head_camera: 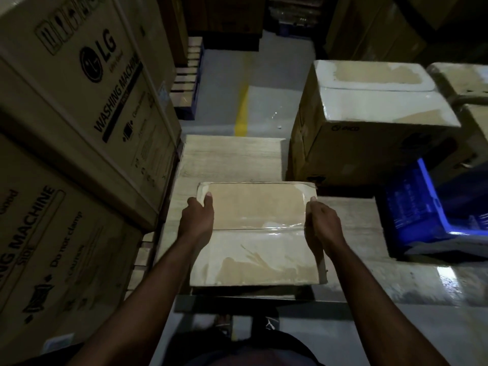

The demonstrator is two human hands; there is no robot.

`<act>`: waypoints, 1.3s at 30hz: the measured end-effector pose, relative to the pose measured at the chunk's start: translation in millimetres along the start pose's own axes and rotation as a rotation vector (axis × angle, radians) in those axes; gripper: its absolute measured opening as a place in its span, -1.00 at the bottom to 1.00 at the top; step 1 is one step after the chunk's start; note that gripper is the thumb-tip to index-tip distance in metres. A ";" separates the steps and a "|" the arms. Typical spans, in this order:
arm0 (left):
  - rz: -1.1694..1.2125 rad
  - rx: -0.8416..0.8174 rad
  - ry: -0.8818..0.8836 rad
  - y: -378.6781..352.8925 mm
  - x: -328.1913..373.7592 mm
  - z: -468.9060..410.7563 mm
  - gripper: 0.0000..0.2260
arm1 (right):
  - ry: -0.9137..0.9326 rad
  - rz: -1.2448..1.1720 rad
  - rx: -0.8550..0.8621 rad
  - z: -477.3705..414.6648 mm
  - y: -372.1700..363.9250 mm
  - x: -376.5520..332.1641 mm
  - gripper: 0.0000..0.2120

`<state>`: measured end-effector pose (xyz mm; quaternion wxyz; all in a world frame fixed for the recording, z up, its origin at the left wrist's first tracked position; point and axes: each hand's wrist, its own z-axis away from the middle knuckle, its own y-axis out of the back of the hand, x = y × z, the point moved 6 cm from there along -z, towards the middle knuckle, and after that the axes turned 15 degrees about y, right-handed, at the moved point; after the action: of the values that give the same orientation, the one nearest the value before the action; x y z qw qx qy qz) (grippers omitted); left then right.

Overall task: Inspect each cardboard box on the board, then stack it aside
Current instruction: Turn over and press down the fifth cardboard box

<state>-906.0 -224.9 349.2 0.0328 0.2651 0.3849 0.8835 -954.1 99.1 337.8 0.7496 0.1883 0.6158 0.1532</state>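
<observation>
A taped cardboard box (pixel 257 233) sits in the middle of the view on a pale wooden board (pixel 232 157). Its top shows shiny clear tape and a seam across the middle. My left hand (pixel 198 216) grips the box's left side, thumb lying on the top. My right hand (pixel 322 223) grips the right side in the same way. Both forearms reach in from below. The box's underside is hidden.
Large washing-machine cartons (pixel 79 114) are stacked high on the left. A bigger taped cardboard box (pixel 369 120) stands at the right rear, with more boxes (pixel 464 83) behind it. A blue plastic crate (pixel 422 207) lies at the right. Grey floor with a yellow line (pixel 241 112) runs ahead.
</observation>
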 end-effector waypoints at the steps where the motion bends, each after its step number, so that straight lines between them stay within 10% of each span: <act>1: 0.030 0.008 0.001 4.5 0.8 2.1 -0.44 | -0.002 -0.027 0.019 2.6 3.6 -5.1 -0.56; 10: 0.410 0.039 -0.158 36.9 -1.9 19.6 -0.54 | 0.051 -0.212 0.161 18.8 35.0 -39.0 -0.62; 24: 0.323 -0.009 -0.229 25.3 -78.9 58.5 -0.38 | 0.146 -0.066 0.129 76.6 33.7 0.7 -0.55; 30: 0.130 0.013 -0.412 25.3 -59.8 62.2 -0.40 | 0.523 0.525 0.097 79.4 20.3 -50.3 -0.38; 39: -0.385 0.232 -0.834 11.1 -17.6 77.1 -0.41 | 0.897 0.654 -0.407 91.0 -98.9 -109.4 -0.42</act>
<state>-851.3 -186.3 392.5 0.3177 0.5229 0.4773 0.6307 -886.3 -47.2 401.5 0.3510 0.1377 0.7407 0.5561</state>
